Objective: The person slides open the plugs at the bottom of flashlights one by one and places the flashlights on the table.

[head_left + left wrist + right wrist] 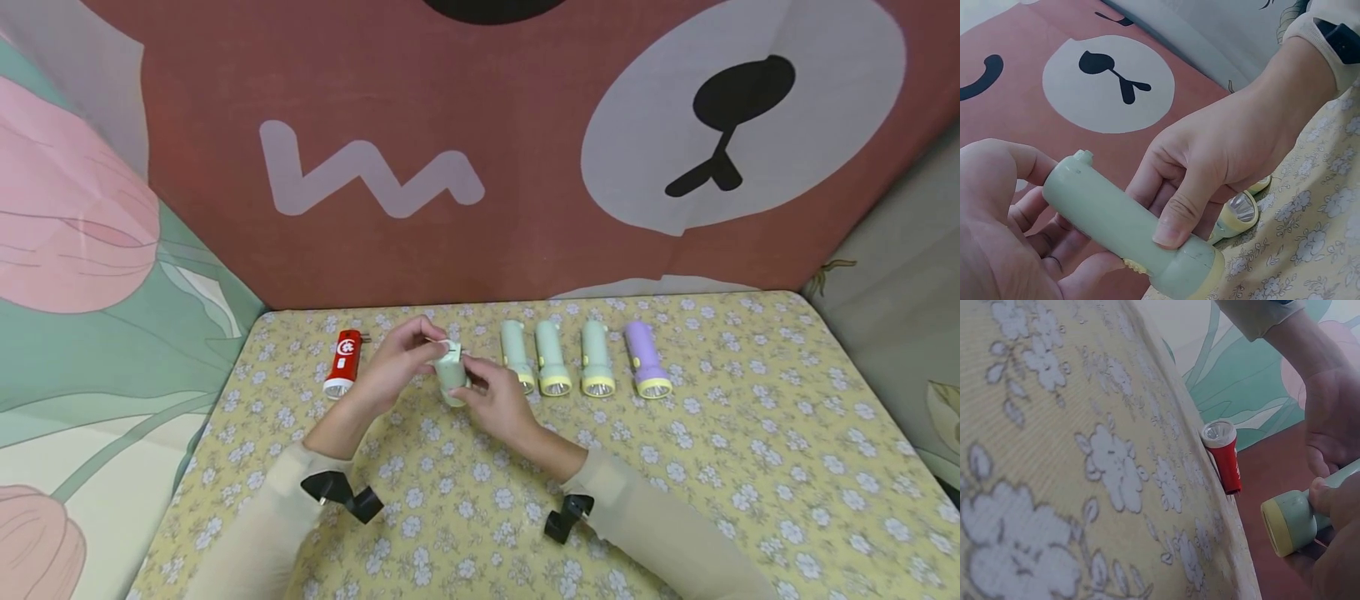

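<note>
A pale green flashlight (452,375) with a yellow rim is held between both hands over the table. My left hand (393,367) holds its tail end; in the left wrist view the index finger lies by the tail and the thumb beside the yellow switch (1135,266). Near the lamp end, my right hand (497,398) grips the body, its thumb on top. The right wrist view shows the yellow rim (1277,529) facing away from the left hand. The lens itself is hidden.
Left of the hands lies a red flashlight (346,358) with prongs sticking out. To the right, several green flashlights (595,354) and a purple flashlight (643,354) lie in a row. A floral cloth (720,500) covers the table; a printed curtain (525,208) hangs behind.
</note>
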### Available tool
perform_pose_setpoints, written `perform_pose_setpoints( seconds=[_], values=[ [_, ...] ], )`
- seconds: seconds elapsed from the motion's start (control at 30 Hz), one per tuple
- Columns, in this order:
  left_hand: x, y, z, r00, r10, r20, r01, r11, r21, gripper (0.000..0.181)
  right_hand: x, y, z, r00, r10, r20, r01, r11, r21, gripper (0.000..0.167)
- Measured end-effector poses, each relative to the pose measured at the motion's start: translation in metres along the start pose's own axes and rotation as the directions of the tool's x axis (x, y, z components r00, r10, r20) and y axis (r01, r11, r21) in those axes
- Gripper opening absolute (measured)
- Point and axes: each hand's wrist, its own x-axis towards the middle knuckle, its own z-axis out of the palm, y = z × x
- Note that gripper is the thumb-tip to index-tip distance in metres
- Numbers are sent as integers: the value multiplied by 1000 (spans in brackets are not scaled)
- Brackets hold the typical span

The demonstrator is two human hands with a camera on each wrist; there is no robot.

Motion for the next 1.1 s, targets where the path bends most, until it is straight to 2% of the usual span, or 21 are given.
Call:
perform_pose_setpoints(
  seconds=[0.47, 0.8, 1.1],
  values=[
    [1, 1, 4, 998, -55, 2, 55, 998, 8, 10, 1, 5, -3, 1000, -22, 5, 22, 999, -49, 43],
    [1, 3, 7, 998, -58, -4, 58, 998, 19, 10, 0, 2, -5, 999, -32, 0, 32, 993, -114, 37],
    [-2, 3, 9, 997, -71, -28, 72, 997, 15, 11, -1, 2, -3, 998, -60, -4, 58, 986, -154, 40]
  ],
)
